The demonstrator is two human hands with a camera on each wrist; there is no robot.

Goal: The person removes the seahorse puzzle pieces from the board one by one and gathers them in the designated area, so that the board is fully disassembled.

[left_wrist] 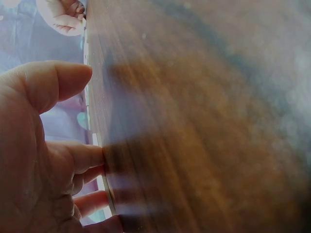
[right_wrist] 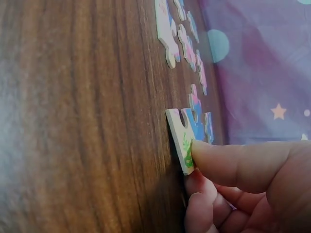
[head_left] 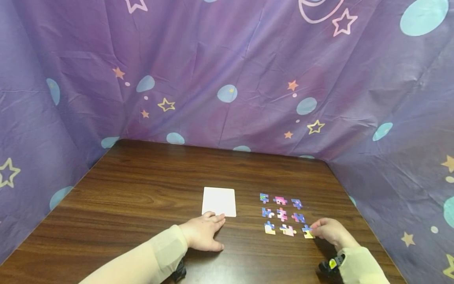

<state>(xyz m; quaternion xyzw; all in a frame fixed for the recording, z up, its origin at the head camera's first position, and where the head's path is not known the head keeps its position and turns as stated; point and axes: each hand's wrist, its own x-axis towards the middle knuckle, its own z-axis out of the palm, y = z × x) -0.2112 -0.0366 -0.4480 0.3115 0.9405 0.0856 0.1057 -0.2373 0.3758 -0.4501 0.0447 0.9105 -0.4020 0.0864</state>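
Observation:
My right hand (head_left: 330, 232) pinches a blue and yellow puzzle piece (head_left: 307, 232) at the near right corner of a grid of pieces. In the right wrist view, thumb and finger hold this corner piece (right_wrist: 181, 141) by its edge, one side tilted slightly off the wood. A square white board (head_left: 218, 202) lies left of the pieces. My left hand (head_left: 203, 232) has its fingers spread, the fingertips touching the board's near edge. In the left wrist view the left hand's thumb (left_wrist: 73, 82) stands apart from the fingers.
Several other puzzle pieces, such as a pink one (head_left: 281, 214), lie in separate rows on the brown wooden table (head_left: 149, 185). A purple curtain (head_left: 198, 59) with stars and dots surrounds the table at the back and sides.

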